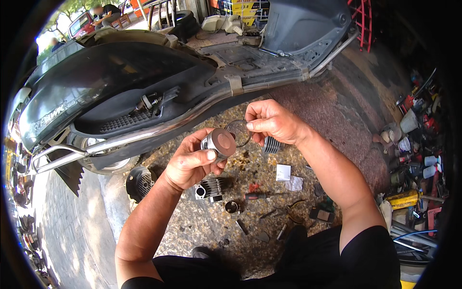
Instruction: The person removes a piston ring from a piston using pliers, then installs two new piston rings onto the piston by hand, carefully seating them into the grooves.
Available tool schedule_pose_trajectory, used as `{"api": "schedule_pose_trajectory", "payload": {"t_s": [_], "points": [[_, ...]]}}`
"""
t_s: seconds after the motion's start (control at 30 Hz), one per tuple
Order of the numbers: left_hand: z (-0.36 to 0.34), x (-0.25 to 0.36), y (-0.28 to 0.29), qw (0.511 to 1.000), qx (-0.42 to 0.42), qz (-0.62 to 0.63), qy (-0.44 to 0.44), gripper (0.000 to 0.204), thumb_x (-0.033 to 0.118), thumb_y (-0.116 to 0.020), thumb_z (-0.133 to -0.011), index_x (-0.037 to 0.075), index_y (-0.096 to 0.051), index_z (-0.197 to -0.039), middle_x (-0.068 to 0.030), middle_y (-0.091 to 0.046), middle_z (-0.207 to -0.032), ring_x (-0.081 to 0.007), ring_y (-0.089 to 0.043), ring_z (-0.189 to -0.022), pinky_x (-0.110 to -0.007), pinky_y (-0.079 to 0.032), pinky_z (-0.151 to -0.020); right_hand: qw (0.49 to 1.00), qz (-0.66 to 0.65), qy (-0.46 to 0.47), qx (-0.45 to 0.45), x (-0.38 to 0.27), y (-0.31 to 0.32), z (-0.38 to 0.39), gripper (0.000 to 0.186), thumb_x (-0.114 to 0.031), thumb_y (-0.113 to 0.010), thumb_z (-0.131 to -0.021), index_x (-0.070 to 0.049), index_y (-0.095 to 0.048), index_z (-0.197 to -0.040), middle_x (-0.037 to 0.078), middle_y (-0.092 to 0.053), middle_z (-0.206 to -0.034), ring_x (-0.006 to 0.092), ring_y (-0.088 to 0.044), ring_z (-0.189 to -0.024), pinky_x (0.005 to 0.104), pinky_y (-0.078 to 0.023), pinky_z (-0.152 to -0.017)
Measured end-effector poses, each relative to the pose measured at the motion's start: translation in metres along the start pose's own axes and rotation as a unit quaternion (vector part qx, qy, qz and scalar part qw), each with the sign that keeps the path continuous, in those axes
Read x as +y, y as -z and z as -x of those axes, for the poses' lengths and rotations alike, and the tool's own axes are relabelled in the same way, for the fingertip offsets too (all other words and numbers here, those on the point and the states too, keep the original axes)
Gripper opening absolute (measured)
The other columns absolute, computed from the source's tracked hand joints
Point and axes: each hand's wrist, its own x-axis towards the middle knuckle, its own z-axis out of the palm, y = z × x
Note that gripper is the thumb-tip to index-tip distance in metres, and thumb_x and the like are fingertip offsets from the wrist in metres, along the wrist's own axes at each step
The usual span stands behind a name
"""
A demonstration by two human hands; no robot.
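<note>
My left hand (pixel 192 160) is closed around a piston (pixel 223 143), its copper-brown crown tilted up toward me and silvery side showing between fingers and thumb. A thin dark piston ring (pixel 229 126) stands at the piston's edge, pinched between thumb and fingers of my right hand (pixel 271 122). Whether ring and piston touch, I cannot tell. Partly behind the right hand, a finned metal part (pixel 272 145) rests on the ground. Below the left hand lies a finned engine cylinder (pixel 210 189), with a small round dark metal part (pixel 232 207) near it.
A dark scooter (pixel 130 67) with a metal side rail spans the far side. On the ground lie a screwdriver (pixel 255 196), a white box (pixel 283 172), a round black grille cover (pixel 140 183) and several small parts. Tools and bottles crowd the right, including a yellow object (pixel 403 199).
</note>
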Motion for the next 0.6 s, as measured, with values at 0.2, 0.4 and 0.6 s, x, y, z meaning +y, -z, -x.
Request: {"api": "schedule_pose_trajectory", "payload": {"t_s": [0.2,0.4,0.6], "points": [[-0.003,-0.002,-0.002,0.998,0.059,-0.019,-0.021,0.055,0.02,-0.078,-0.08,-0.003,-0.056,-0.124,-0.0121,-0.064,-0.097,-0.0202,-0.063,-0.078,-0.03,-0.053,-0.064,0.999,-0.018,0.034,0.038,0.002,0.002,0.002,0.006,-0.006,-0.059,-0.095,-0.003,-0.056,-0.09,0.007,-0.063,-0.081,0.0134,-0.066,-0.068,0.0268,-0.055,-0.055],[-0.004,-0.001,-0.001,0.997,0.061,-0.027,-0.025,0.052,0.02,-0.079,-0.08,-0.003,-0.056,-0.121,-0.0113,-0.064,-0.095,-0.0201,-0.064,-0.078,-0.03,-0.054,-0.065,0.98,-0.072,0.056,0.177,-0.01,0.014,-0.018,0.007,-0.011,-0.059,-0.094,-0.005,-0.055,-0.09,0.004,-0.062,-0.079,0.0126,-0.063,-0.063,0.0272,-0.05,-0.051],[0.002,0.004,-0.001,0.998,0.045,-0.019,-0.031,0.054,0.022,-0.079,-0.078,-0.004,-0.056,-0.12,-0.0115,-0.064,-0.096,-0.0196,-0.064,-0.079,-0.029,-0.054,-0.065,0.969,0.028,0.104,0.224,-0.007,-0.004,-0.045,0.005,-0.007,-0.056,-0.094,-0.003,-0.057,-0.095,0.006,-0.061,-0.083,0.011,-0.06,-0.065,0.0247,-0.05,-0.053]]}}
